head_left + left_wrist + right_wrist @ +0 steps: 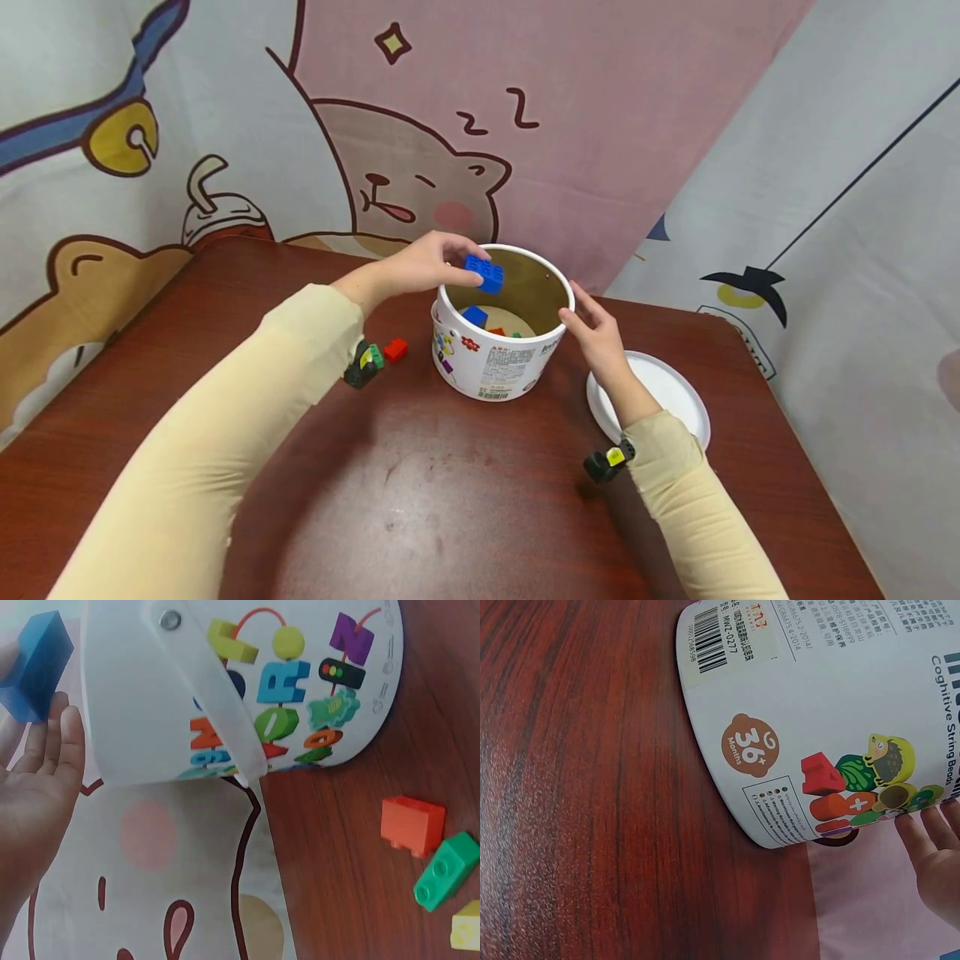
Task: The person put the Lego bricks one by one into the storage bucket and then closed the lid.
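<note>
A blue building block (486, 273) with studs is pinched between the thumb and fingers of my left hand (431, 265), over the left side of the bucket's opening. The white printed bucket (487, 362) stands upright on the table, with a blue block (474, 316) and bits of red and green showing inside. My right hand (597, 337) holds the bucket's right rim, thumb at the near edge and fingers along the outer wall. In the left wrist view the held block (39, 664) is beside the bucket's wall.
Left of the bucket lie a red block (396, 350) and a green block (376, 356); a yellow block (466, 926) appears near them in the left wrist view. A round white lid (678, 396) rests under my right forearm. Behind the table hangs a printed cloth (600, 125).
</note>
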Tool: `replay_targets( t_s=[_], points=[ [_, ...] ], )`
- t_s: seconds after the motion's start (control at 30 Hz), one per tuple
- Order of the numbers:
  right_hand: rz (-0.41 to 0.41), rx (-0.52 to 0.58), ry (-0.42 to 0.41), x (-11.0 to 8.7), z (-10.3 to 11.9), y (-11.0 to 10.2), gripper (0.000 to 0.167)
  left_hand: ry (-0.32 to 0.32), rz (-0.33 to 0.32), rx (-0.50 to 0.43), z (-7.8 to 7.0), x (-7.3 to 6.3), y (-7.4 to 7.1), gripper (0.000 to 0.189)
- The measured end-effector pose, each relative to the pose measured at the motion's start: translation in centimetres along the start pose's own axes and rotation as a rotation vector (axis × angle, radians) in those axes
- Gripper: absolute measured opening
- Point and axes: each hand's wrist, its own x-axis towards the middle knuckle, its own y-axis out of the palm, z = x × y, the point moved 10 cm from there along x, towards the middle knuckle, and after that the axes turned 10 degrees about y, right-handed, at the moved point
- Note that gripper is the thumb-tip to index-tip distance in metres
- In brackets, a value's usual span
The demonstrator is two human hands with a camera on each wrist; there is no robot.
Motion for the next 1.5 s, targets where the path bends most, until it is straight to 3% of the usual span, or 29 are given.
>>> replay_targets(
  t_s=[0.33,0.5,0.63,0.8,1.13,1.33,1.5],
  points=[
    [0.001,0.006,-0.006,-0.1,0.0,0.1,0.053,0.034,-0.004,-0.019,-0.5,0.9,1.1,0.043],
    [-0.005,-0.007,-0.01,-0.1,0.1,0.0,0.053,0.049,-0.051,-0.019,-0.3,0.2,-0.2,0.038],
    [-0.006,-0.009,-0.009,-0.1,0.1,0.0,0.053,0.031,-0.102,-0.016,0.6,-1.2,-1.8,0.034],
    [0.0,-0.003,-0.007,-0.1,0.1,0.2,0.054,-0.022,-0.143,-0.015,3.2,-3.7,-3.3,0.03],
    [-0.001,0.02,-0.009,0.0,0.2,0.1,0.052,-0.163,-0.127,0.055,11.1,-10.6,-4.3,0.037],
    [-0.001,0.016,-0.005,0.0,0.2,0.3,0.053,-0.219,-0.063,0.086,14.0,-14.0,-3.0,0.044],
    [-0.011,0.019,-0.01,0.0,0.1,0.2,0.053,-0.207,0.001,0.103,15.3,-14.9,-1.6,0.045]
  ],
)
